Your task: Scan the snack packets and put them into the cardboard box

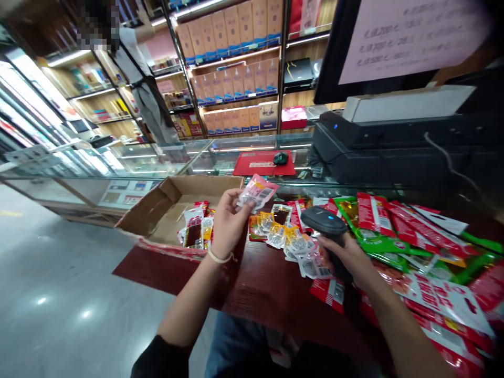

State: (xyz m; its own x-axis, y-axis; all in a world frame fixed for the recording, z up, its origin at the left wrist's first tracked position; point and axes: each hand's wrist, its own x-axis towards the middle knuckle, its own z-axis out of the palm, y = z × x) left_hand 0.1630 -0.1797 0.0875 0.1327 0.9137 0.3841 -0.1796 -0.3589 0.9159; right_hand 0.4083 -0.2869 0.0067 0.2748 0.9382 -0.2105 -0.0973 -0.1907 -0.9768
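Note:
Pinched in my left hand (230, 218) is a small pink snack packet (258, 192), raised above the counter with a barcode showing. My right hand (348, 252) grips a black barcode scanner (325, 220) by its handle, and a blue light glows on its top. Its head points left, toward the packet, with a gap between them. Beneath and between my hands lie several small clear and yellow packets (297, 241). Left of my left hand, an open cardboard box (147, 239) holds several more packets (195, 228).
A large heap of red and green snack bags (417, 241) covers the counter's right side. Behind stand a red mouse pad (244, 164) with a mouse (280, 158), and a black checkout machine (378, 147). A person (145, 84) stands beyond the glass counter, near shelves of boxes (236, 31).

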